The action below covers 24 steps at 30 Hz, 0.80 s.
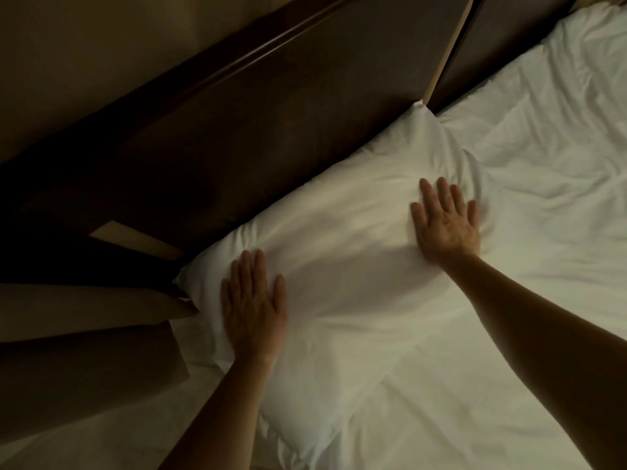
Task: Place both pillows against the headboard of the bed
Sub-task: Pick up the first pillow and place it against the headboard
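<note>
A white pillow [342, 245] lies flat on the bed with its long far edge touching the dark wooden headboard [271, 123]. My left hand [252, 305] rests palm down on the pillow's near left end, fingers flat and slightly apart. My right hand [446, 222] presses palm down on the pillow's right end, fingers spread. Neither hand grips anything. A second pillow is not clearly distinguishable; rumpled white bedding [543, 130] fills the right side along the headboard.
White sheet [441, 418] covers the mattress toward me. A dark bedside unit [84, 351] stands at the left, beside the pillow's left end. A pale vertical strip [444, 52] splits the headboard into two panels. The room is dim.
</note>
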### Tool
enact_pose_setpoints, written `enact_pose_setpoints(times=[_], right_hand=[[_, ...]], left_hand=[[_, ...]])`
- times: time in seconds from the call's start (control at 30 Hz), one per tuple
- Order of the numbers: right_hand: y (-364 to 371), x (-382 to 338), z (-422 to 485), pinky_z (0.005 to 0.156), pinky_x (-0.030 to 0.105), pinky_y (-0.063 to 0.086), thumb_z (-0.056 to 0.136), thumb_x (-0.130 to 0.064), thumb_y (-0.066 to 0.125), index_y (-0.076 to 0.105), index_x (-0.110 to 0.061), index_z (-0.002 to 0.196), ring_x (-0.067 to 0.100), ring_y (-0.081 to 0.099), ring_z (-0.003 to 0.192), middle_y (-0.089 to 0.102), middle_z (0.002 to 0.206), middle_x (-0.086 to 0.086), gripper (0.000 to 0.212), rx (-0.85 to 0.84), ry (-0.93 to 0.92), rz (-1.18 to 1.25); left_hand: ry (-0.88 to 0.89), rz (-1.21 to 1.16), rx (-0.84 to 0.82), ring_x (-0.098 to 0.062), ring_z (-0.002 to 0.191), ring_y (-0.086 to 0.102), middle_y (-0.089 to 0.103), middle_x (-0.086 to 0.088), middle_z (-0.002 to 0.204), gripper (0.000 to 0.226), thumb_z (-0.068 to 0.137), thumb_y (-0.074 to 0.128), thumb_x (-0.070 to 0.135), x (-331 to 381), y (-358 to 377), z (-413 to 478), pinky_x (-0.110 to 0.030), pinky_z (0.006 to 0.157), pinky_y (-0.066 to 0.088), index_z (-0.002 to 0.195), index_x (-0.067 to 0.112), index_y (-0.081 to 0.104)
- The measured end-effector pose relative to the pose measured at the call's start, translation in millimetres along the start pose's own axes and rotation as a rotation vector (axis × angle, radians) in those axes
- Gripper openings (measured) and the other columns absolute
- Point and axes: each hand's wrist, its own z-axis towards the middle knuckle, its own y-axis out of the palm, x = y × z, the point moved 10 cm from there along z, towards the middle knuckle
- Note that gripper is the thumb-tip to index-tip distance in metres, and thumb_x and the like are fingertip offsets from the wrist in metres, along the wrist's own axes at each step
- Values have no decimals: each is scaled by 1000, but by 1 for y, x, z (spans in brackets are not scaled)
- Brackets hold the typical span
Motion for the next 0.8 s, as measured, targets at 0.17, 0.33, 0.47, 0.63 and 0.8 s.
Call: enact_pose_setpoints(times=[0.17,0.33,0.47,0.63,0.8], right_hand=[[-6,4,-7,127,48,-3,101,-67,4,1,-41,163,21,-5,159,-3,174,-5,68,-15,29,24],[-22,8,-23,127,50,4,102,-66,13,11,-36,164,28,6,159,8,173,1,69,2,42,69],[-40,7,-49,125,53,15,103,-66,20,20,-31,163,31,16,157,20,171,5,70,37,3,75],[-74,5,-98,125,53,18,102,-68,24,22,-34,163,30,18,157,23,170,5,69,55,-53,78],[-122,11,-158,124,53,21,101,-70,25,24,-33,162,30,21,156,27,169,5,71,89,-67,125]], left_hand=[[0,-11,-6,-24,158,25,30,-8,169,64,109,31,51,1,-3,-1,-45,127,19,164,20,26],[8,-36,-25,-29,155,30,35,-10,167,61,109,32,49,5,-13,-1,-49,124,24,161,17,33],[-26,-88,-14,-35,149,38,43,-14,161,59,107,37,44,13,-29,-4,-52,121,30,156,11,43],[23,-79,-58,-34,146,43,46,-12,160,59,108,34,48,43,-58,-32,-50,117,37,154,13,45],[80,-101,-96,-32,150,37,41,-10,163,61,107,32,50,80,-105,-73,-47,121,32,158,17,41]])
